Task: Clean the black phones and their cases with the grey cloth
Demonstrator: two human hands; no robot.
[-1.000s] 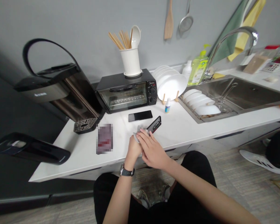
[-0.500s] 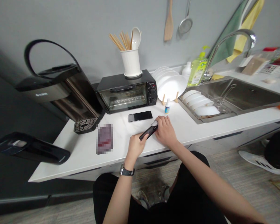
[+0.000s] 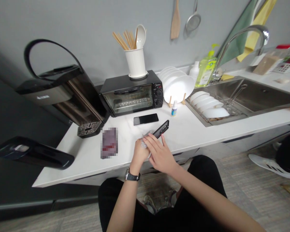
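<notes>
Grip: the left hand (image 3: 141, 152) was closed on a dark phone (image 3: 163, 127); the right hand (image 3: 162, 157) lay over a pale cloth (image 3: 144, 143), its hold hidden from me.

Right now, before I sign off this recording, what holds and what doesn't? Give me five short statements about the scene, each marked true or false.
1. The right hand lies over a pale cloth at the held phone. True.
2. The second phone leans against the oven door. False: the second phone lies flat on the counter.
3. The utensil holder stands on the toaster oven. True.
4. The small bottle lies on its side. False: the small bottle stands upright.
5. White plates stand beside the toaster oven. True.
</notes>
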